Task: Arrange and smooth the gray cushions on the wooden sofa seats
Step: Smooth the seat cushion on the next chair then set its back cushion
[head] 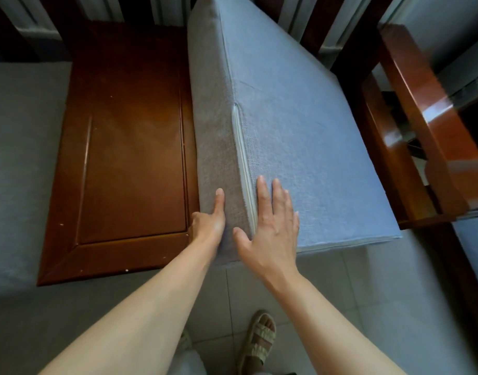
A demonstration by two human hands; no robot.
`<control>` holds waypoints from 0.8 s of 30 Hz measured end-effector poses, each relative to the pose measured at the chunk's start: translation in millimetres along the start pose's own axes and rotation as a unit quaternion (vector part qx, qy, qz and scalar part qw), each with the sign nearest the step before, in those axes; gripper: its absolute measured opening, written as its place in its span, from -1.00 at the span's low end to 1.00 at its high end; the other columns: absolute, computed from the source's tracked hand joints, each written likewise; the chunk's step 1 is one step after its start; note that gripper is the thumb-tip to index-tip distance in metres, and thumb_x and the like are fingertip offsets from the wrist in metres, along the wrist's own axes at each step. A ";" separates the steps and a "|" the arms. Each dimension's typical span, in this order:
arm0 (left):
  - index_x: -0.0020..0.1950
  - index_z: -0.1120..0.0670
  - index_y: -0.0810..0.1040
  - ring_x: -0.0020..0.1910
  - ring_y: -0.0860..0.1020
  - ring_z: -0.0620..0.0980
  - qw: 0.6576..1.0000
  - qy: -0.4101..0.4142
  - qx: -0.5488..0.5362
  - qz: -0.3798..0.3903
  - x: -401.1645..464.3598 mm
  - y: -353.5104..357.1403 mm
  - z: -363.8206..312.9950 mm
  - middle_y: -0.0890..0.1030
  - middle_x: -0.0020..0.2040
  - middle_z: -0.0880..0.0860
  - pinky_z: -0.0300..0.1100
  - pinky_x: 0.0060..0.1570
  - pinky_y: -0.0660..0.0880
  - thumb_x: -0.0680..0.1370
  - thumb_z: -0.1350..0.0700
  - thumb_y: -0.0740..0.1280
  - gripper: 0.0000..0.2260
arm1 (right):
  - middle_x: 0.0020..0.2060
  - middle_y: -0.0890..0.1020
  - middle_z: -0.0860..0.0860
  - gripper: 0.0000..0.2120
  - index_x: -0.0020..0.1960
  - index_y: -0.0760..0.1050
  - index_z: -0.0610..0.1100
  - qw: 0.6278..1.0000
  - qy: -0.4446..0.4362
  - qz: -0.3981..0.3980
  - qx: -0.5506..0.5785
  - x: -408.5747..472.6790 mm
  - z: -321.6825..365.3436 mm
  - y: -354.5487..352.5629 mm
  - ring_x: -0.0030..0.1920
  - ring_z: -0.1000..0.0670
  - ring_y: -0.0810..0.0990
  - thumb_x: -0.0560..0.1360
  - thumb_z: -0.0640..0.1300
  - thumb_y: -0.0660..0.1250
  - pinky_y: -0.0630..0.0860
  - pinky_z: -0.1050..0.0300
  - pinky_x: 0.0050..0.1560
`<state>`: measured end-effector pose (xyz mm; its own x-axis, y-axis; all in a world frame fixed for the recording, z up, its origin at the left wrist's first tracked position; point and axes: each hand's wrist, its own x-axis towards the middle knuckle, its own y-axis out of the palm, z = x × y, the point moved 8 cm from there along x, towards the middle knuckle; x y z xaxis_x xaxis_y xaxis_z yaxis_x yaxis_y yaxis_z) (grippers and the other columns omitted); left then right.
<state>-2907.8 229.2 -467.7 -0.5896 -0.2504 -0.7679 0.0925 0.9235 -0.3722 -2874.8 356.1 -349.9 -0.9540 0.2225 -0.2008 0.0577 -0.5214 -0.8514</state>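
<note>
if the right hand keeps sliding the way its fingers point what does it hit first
Nothing but cushion: the right hand lies flat on the tilted gray cushion, fingers pointing up its face. Beyond its far edge stand the backrest slats, depth unclear.

Bare wooden seat [129, 158] open left; tilted cushion [286, 131] and armrest [421, 125] block right.

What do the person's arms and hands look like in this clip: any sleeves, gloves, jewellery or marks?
Both forearms are bare to the bottom edge of the picture, with no sleeve in view. The left hand and the right hand wear no gloves; no ring, watch or bracelet shows on either. The nails that show are short and unpainted. No markings or tattoos show.
</note>
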 end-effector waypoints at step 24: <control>0.33 0.21 0.26 0.27 0.45 0.23 0.990 0.128 0.017 -0.064 -159.6 67.0 -153.8 0.46 0.30 0.21 0.10 0.25 0.40 0.21 -0.53 0.28 -0.01 | 0.20 0.48 -0.38 -0.35 0.36 0.46 -0.04 0.963 0.002 -0.170 -0.209 21.8 -55.6 -211.1 0.03 -0.35 0.56 0.32 0.11 0.47 0.57 -0.11 -0.18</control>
<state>-2931.0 375.7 -289.9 -0.7822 -0.2779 -0.5575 0.0284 0.8781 -0.4776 -2891.4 516.8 -201.5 -0.9373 0.3257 0.1237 -0.1447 -0.0409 -0.9886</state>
